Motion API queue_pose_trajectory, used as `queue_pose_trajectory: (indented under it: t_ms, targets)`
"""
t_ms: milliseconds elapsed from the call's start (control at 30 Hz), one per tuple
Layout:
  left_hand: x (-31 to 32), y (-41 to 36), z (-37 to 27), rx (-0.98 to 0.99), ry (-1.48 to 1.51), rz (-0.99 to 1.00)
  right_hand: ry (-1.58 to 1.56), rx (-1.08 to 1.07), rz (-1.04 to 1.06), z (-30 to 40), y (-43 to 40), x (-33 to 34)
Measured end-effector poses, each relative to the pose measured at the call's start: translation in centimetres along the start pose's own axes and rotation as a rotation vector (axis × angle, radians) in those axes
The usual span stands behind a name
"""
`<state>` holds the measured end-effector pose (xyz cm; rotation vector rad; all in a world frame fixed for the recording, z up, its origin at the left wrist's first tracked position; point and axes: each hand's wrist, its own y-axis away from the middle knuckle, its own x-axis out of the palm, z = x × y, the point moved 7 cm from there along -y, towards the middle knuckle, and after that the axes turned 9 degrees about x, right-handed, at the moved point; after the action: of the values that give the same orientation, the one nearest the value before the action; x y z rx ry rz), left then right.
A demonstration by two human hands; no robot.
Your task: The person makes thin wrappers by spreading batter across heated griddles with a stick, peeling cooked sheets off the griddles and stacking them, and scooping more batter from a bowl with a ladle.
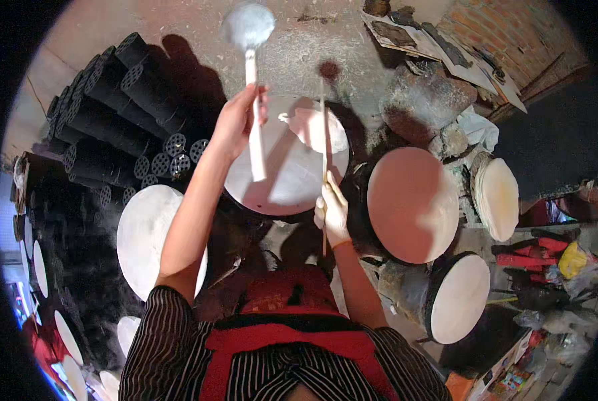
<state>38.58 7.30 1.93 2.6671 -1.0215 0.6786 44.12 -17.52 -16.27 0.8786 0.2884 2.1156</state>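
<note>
My left hand [241, 120] grips the pale handle of a ladle [248, 27] with a round grey metal head, raised above the far side of a round flat griddle [279, 185]. Between the fingers of my right hand [333, 205] is a long thin stick [324, 135], pointing away from me over the griddle's right part. A whitish patch [311, 128] with an uneven edge lies on the griddle at the far right; whether it is batter or partly bright light, I cannot tell. Shadows of my arm and the tools fall across the plate.
Stacked honeycomb coal briquettes [113, 120] rise at the left. Other round plates stand nearby: one left [141, 240], one right [409, 200], another lower right [462, 298]. A stack of thin round flatbreads [499, 200] sits further right. A cluttered board [444, 50] is at the upper right.
</note>
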Motion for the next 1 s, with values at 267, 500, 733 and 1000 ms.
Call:
queue_pose_trajectory:
  t_ms: [267, 500, 733, 1000]
  targets:
    - [-8.9, 14.8, 4.1, -0.086, -0.405, -0.162, 0.067, -0.406, -0.325, -6.5, -1.3, 0.9]
    - [-14.7, 24.4, 5.4, 0.218, -0.866, -0.22, 0.601, -0.728, -0.439, -0.1, -8.5, 7.9]
    - [-14.5, 29.2, 4.7, -0.067, -0.546, -0.341, 0.293, 0.071, 0.007, 0.3, -2.1, 6.9]
    - [-14.4, 29.6, 6.2, -0.006, -0.594, -0.296, 0.537, -0.493, -0.183, -6.1, -4.5, -1.4]
